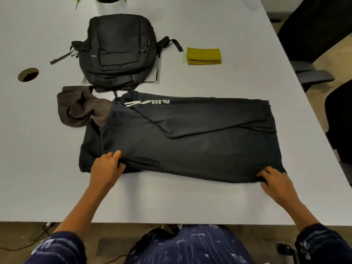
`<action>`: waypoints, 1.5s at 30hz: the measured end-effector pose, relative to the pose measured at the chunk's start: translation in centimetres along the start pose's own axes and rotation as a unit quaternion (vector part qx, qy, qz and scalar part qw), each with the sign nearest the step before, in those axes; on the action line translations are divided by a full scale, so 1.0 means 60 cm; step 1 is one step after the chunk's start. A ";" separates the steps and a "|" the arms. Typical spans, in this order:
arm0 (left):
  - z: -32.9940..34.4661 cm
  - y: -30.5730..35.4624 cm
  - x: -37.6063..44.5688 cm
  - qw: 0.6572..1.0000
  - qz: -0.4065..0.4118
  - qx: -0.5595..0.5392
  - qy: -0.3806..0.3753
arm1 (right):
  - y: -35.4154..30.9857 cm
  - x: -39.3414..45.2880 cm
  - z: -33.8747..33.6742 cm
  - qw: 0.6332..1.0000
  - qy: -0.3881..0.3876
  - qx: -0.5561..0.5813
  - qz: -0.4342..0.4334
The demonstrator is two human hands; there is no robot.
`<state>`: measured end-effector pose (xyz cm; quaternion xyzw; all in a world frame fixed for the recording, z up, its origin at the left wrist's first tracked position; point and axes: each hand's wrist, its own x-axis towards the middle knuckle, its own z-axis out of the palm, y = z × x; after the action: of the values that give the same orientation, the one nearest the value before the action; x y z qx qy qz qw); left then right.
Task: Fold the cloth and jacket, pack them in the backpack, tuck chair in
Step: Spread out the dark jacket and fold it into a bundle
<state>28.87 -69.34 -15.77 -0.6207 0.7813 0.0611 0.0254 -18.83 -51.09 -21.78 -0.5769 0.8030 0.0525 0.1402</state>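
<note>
A person's left hand (pixel 107 166) and right hand (pixel 276 182) each pinch the near edge of a dark jacket (pixel 190 141) spread sideways across the pale surface (pixel 171 202), its brown hood (pixel 78 107) bunched at the left and one sleeve folded across the body, pale lettering showing. Beyond it lies a closed black backpack (pixel 118 52), with a folded mustard-yellow cloth (pixel 203 56) to its right.
</note>
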 end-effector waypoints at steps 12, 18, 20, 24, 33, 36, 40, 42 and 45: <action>-0.091 0.027 0.187 0.994 -0.091 0.036 0.042 | 0.087 0.158 -0.133 0.965 -0.002 0.239 0.103; -0.094 0.034 0.272 0.992 -0.109 0.063 -0.002 | 0.086 0.260 -0.171 0.961 0.009 0.267 0.075; -0.087 0.039 0.297 0.991 -0.114 0.069 -0.014 | 0.083 0.293 -0.170 0.962 -0.001 0.261 0.078; -0.071 0.051 0.333 0.989 -0.115 0.093 0.006 | 0.088 0.349 -0.162 0.968 -0.008 0.231 0.093; -0.024 0.099 0.332 0.996 -0.047 0.041 0.069 | 0.087 0.363 -0.124 0.944 0.112 0.269 0.153; 0.013 0.130 0.292 0.996 0.030 -0.002 0.081 | 0.078 0.311 -0.095 0.903 0.190 0.293 0.252; 0.065 0.158 0.239 0.997 0.040 -0.069 -0.009 | 0.065 0.269 -0.054 0.891 0.144 0.259 0.344; 0.084 0.157 0.226 0.995 0.007 -0.076 -0.068 | 0.065 0.267 -0.043 0.891 0.124 0.251 0.357; 0.101 0.144 0.224 0.989 -0.024 -0.073 -0.125 | 0.073 0.280 -0.042 0.887 0.154 0.233 0.368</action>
<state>17.18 -79.64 -22.78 -0.6266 0.7506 0.1942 0.0794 -28.33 -65.57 -24.52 -0.1914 0.9583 -0.1779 0.1159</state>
